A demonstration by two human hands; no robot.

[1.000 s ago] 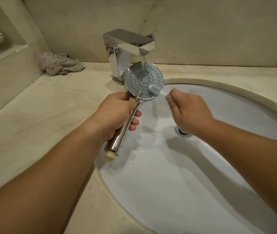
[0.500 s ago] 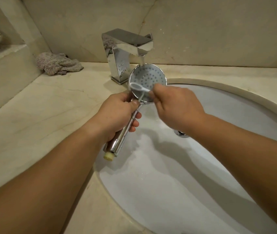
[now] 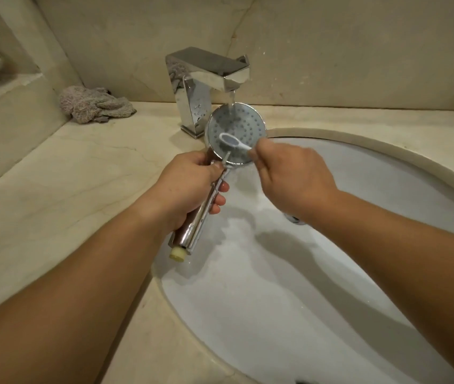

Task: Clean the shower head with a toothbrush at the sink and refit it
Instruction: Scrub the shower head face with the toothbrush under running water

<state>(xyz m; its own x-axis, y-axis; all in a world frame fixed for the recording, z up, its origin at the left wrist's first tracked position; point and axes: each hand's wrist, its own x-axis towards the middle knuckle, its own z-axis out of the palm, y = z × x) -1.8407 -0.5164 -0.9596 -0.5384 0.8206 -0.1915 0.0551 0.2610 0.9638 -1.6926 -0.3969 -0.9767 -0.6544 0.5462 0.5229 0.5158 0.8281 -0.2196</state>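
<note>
Left hand [image 3: 190, 187] clenched round the wet, likely slippery chrome shower head [image 3: 235, 133] by its handle, w/ right hand [image 3: 293, 177] pinching a light toothbrush [image 3: 232, 142] at the face's 6 o'clock.

A second ago the right hand [image 3: 295, 178] held the toothbrush [image 3: 233, 142] at the right rim of the shower head [image 3: 236, 126], brush end pointing up and left. Half a second ago the brush had crossed to the lower left edge of the face. Now its head lies nearer the middle of the face, and the hand sits slightly further right
</note>
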